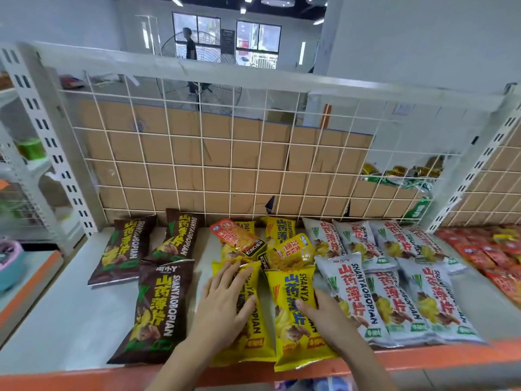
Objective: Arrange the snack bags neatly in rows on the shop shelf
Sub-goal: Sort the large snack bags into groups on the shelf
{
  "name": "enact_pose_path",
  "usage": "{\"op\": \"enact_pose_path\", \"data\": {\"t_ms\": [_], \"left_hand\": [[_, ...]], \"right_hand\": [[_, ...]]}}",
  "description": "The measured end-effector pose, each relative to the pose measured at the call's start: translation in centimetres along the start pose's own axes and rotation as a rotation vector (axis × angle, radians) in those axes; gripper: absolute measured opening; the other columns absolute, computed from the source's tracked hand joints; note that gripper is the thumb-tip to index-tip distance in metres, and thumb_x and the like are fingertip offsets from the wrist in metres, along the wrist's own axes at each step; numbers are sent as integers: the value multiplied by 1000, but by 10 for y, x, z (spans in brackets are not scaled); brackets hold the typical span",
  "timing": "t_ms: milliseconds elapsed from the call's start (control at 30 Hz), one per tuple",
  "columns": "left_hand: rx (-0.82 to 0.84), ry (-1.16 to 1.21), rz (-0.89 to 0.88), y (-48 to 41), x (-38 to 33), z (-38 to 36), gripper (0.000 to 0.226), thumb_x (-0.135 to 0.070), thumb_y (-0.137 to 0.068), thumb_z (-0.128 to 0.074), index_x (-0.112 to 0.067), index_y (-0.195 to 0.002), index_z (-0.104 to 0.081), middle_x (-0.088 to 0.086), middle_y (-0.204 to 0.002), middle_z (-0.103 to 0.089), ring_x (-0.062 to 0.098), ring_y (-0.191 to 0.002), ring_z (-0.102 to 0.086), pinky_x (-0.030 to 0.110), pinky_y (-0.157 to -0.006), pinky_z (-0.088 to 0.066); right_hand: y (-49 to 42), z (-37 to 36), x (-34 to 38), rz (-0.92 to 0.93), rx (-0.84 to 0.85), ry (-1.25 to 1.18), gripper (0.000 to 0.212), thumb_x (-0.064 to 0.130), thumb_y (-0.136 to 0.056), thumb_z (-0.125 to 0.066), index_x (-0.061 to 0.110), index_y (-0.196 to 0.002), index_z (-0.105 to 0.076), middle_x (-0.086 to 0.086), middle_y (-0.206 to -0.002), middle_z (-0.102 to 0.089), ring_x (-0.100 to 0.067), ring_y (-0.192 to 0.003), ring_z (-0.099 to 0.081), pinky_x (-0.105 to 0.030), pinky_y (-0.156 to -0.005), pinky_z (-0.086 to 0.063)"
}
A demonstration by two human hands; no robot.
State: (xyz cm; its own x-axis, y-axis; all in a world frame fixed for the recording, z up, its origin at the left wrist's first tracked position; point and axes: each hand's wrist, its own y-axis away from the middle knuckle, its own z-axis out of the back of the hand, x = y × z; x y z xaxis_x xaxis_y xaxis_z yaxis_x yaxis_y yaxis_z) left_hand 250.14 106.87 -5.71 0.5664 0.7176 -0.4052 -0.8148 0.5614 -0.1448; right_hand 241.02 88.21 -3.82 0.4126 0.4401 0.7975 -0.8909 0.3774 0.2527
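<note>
Fingers (228, 273) seemingly flat over half-hidden bags (289, 331)

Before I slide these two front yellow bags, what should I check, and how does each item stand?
1. Left hand flat on the left yellow bag: ok.
2. Right hand at the right yellow bag, thumb on it: ok.
3. Right yellow bag square to the shelf: not ok. It slants and its lower end lies over the orange front edge.
4. Rear yellow bags free: not ok. An orange packet and a yellow packet lie on them.
5. White bags in rows: ok.
6. Brown bags in rows: not ok. The front one slants.
</note>
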Motion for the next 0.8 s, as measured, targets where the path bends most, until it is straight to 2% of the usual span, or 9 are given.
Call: {"op": "enact_pose_path", "data": {"t_ms": [100,167,200,300,367,467,533,633,800], "left_hand": [[-15,35,10,0,1,-2,78,-68,-71,-2,-42,-143,-19,-17,-153,-12,7,-143,-2,34,-115,-10],[-18,17,9,1,2,-3,78,-68,-71,-1,-43,-143,-17,-18,-153,-11,5,-142,-1,31,-114,-9],[-21,13,6,1,2,-3,78,-68,-71,0,-43,-143,-17,-19,-152,-10,4,-142,0,30,-114,-8],[-33,68,-10,1,4,-6,74,-67,-74,-6,-42,-142,-21,-17,-152,-14,4,-141,-2,27,-114,-8],[-45,101,-24,0,6,-7,71,-66,-77,-11,-41,-142,-24,-16,-152,-17,5,-141,-4,27,-114,-10],[-61,109,-36,0,7,-9,69,-66,-78,-14,-41,-141,-25,-16,-151,-19,4,-141,-4,27,-113,-9],[-61,117,-37,1,7,-9,68,-66,-78,-14,-41,-141,-24,-17,-151,-17,4,-141,-3,27,-113,-9],[-48,106,-34,1,7,-9,69,-67,-78,-12,-43,-142,-20,-18,-153,-11,2,-141,1,27,-114,-7],[-11,58,-37,0,7,-5,72,-69,-74,-4,-45,-142,-12,-21,-152,-2,-1,-138,9,27,-113,4]], "right_hand": [[-3,-2,3,5,-32,61,55,31,-93,-53,15,-141,-32,3,-140,-43,-19,-131,-41,-39,-109,-32],[-3,-2,6,3,-61,121,69,30,-94,-52,15,-148,-12,2,-151,-25,-18,-139,-26,-34,-111,-24],[-3,-2,7,20,-85,152,71,30,-94,-51,16,-149,-9,1,-153,-21,-18,-140,-25,-33,-111,-24],[-2,-7,9,97,-188,283,63,27,-97,-45,22,-148,-9,-1,-153,-17,-19,-136,-32,-32,-104,-33],[1,-14,10,185,-235,343,57,27,-99,-37,26,-148,-8,1,-154,-10,-15,-137,-26,-27,-100,-36],[5,-25,9,193,-195,373,59,45,-97,-32,33,-148,-6,8,-156,6,-12,-140,-18,-27,-100,-38],[6,-27,7,170,-177,391,69,57,-91,-36,35,-147,-2,11,-155,12,-12,-141,-16,-30,-103,-36],[5,-29,6,157,-201,427,77,61,-87,-41,36,-147,-1,9,-155,12,-14,-143,-11,-33,-106,-33],[1,-31,3,151,-204,460,78,69,-84,-31,35,-147,1,8,-156,11,-16,-143,-10,-33,-110,-27]]}}
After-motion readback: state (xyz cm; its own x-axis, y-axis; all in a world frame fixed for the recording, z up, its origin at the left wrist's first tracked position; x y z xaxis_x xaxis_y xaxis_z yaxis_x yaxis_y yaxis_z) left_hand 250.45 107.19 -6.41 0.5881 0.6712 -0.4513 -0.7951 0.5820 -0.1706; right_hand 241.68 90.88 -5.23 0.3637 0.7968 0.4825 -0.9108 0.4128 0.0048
